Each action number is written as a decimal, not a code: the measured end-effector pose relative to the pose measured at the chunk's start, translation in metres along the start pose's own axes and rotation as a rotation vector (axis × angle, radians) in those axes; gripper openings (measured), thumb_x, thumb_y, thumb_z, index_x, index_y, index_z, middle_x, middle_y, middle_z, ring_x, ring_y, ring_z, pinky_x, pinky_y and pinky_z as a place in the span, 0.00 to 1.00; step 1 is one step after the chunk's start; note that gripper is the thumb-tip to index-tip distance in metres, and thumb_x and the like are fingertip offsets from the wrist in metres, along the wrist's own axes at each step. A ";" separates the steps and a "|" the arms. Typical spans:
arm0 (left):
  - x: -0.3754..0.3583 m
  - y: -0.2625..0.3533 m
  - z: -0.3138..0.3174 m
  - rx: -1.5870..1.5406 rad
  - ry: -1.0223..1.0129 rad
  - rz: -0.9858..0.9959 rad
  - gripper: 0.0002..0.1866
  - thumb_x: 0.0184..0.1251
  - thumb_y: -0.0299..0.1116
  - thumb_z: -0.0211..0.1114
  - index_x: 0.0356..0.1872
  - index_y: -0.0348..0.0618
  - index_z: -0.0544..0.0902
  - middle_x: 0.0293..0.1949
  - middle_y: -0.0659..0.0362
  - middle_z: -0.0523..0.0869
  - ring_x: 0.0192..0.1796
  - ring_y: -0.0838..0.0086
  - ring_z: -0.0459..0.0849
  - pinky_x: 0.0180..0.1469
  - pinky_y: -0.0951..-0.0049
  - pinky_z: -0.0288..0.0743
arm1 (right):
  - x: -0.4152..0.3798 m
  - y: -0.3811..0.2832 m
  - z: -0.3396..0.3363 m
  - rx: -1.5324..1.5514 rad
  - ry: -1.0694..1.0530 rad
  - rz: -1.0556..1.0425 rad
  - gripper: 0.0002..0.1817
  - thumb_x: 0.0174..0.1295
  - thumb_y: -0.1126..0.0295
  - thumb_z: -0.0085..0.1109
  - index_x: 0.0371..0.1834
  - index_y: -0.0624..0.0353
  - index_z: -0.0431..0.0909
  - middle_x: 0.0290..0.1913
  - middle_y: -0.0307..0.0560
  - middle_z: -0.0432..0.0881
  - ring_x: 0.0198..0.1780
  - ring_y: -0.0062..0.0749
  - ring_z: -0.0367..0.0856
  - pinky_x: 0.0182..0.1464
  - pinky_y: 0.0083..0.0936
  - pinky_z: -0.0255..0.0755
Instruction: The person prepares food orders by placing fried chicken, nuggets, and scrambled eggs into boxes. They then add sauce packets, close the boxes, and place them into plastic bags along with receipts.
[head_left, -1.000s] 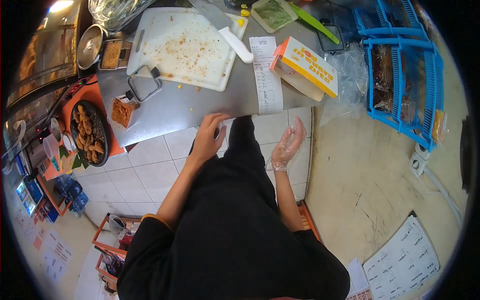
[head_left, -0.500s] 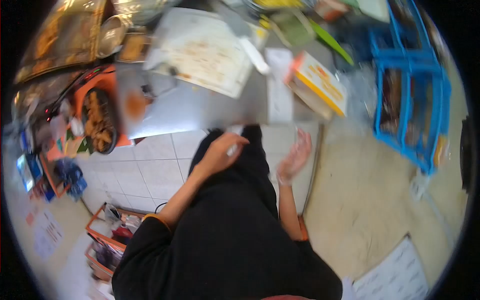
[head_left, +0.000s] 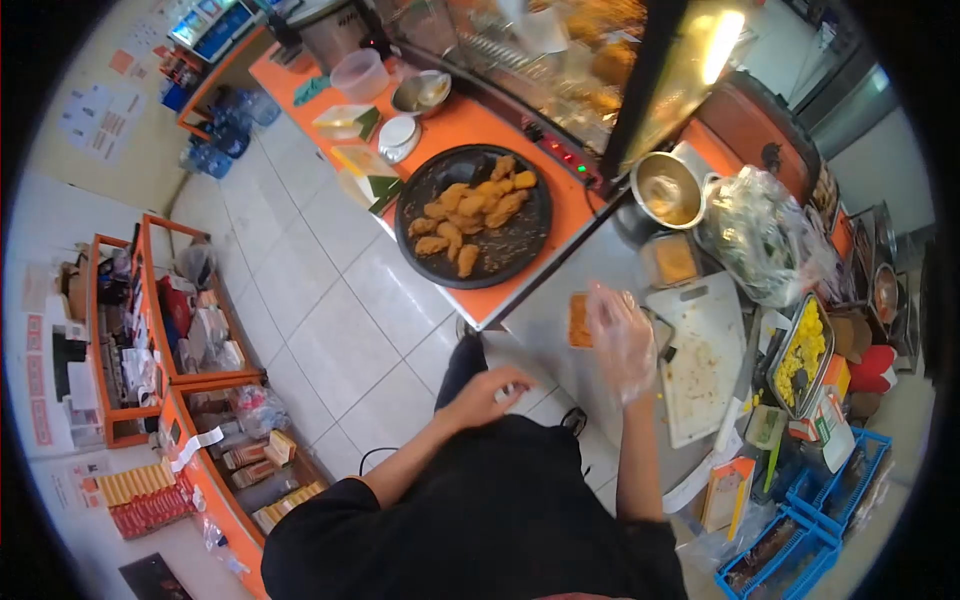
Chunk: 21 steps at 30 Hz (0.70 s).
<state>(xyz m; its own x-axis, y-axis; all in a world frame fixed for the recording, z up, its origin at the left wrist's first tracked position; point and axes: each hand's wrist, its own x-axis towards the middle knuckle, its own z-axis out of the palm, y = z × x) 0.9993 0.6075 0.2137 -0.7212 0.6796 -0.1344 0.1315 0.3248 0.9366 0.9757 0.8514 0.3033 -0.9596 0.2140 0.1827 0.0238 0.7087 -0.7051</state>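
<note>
My left hand (head_left: pixel 488 398) is bare and held in front of my body, its fingers curled round a small whitish thing too little to make out. On my right hand (head_left: pixel 622 345) is a clear plastic glove. That hand is over the metal counter, its fingers loosely stretched, with nothing visible in them. Just left of it lies an orange-brown square container (head_left: pixel 580 320), partly covered by the glove. To its right is a stained white cutting board (head_left: pixel 700 375). A round black plate (head_left: pixel 415 252) with several fried chicken pieces (head_left: pixel 465 212) rests on the orange counter.
A steel pot (head_left: pixel 668 190) and a clear plastic bag (head_left: pixel 765 240) stand at the back right. A tray of yellow pieces (head_left: pixel 800 355), a knife (head_left: pixel 735 415) and blue baskets (head_left: pixel 800 530) are on the right. A lit display case (head_left: pixel 560 60) stands behind; orange shelves (head_left: pixel 155 300) are on the left.
My view has turned left, bringing the chicken plate to the middle and the cutting board to the right. My right hand has moved from beside my body to over the metal counter.
</note>
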 end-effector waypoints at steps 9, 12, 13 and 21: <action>-0.054 -0.140 -0.249 0.102 0.432 -0.267 0.07 0.70 0.23 0.60 0.44 0.39 0.84 0.38 0.55 0.86 0.38 0.70 0.84 0.37 0.73 0.74 | 0.223 0.064 0.215 -0.083 -0.219 -0.279 0.23 0.60 0.69 0.64 0.61 0.49 0.77 0.51 0.51 0.80 0.55 0.48 0.79 0.55 0.40 0.76; -0.070 -0.152 -0.287 0.091 0.422 -0.372 0.07 0.71 0.23 0.60 0.44 0.39 0.84 0.38 0.55 0.86 0.38 0.70 0.84 0.36 0.73 0.74 | 0.235 -0.004 0.225 -0.310 -0.479 -0.360 0.25 0.64 0.60 0.63 0.66 0.44 0.74 0.53 0.47 0.81 0.56 0.45 0.79 0.60 0.38 0.74; -0.074 -0.157 -0.291 0.081 0.414 -0.394 0.07 0.71 0.23 0.60 0.44 0.39 0.84 0.38 0.54 0.86 0.38 0.70 0.84 0.36 0.72 0.74 | 0.228 -0.018 0.229 -0.375 -0.558 -0.369 0.26 0.65 0.56 0.62 0.68 0.42 0.73 0.54 0.45 0.81 0.56 0.44 0.79 0.61 0.36 0.73; -0.044 -0.166 -0.323 0.017 0.288 -0.368 0.07 0.71 0.24 0.59 0.44 0.39 0.84 0.38 0.53 0.86 0.40 0.66 0.86 0.36 0.72 0.75 | 0.182 -0.016 0.247 -0.313 -0.271 -0.312 0.28 0.60 0.63 0.69 0.65 0.46 0.75 0.52 0.46 0.80 0.49 0.41 0.82 0.51 0.34 0.79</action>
<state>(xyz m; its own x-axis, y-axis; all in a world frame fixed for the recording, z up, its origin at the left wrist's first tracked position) 0.7894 0.3108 0.1684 -0.8813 0.3076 -0.3587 -0.1590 0.5218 0.8381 0.7313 0.7129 0.1787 -0.9717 -0.1916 0.1383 -0.2317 0.8873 -0.3987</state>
